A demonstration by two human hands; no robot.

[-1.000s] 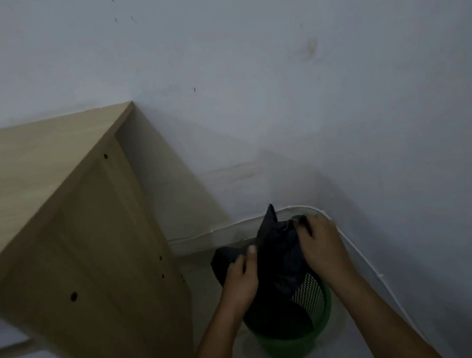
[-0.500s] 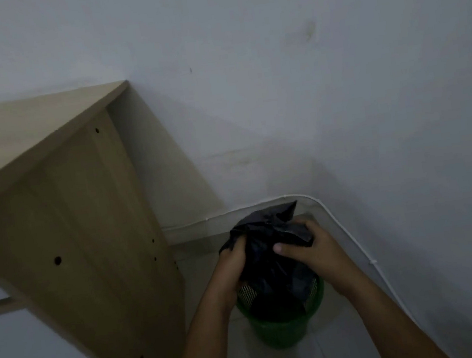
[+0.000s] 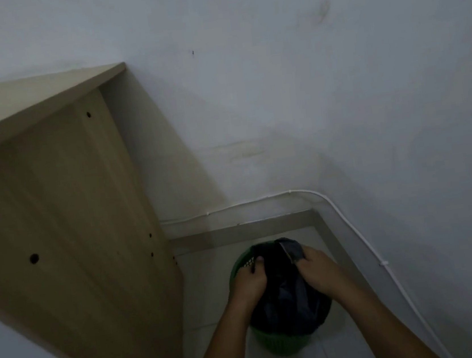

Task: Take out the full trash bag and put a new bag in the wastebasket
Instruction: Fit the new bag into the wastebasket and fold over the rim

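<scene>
A green mesh wastebasket [image 3: 282, 344] stands on the floor in the room's corner. A black trash bag [image 3: 285, 300] sits in its mouth, partly draped over the near rim. My left hand [image 3: 249, 284] grips the bag's left edge near the basket's left rim. My right hand [image 3: 319, 272] pinches the bag's right edge, with a grey fold sticking up beyond its fingers. The basket's inside is hidden by the bag and my hands.
A light wooden desk [image 3: 64, 217] stands close on the left, its side panel almost touching the basket. A white cable [image 3: 364, 240] runs along the base of the walls behind and to the right. Pale tiled floor [image 3: 207, 295] surrounds the basket.
The bunched bag has come down from above the basket into its mouth. My hands have moved apart to the bag's left and right edges.
</scene>
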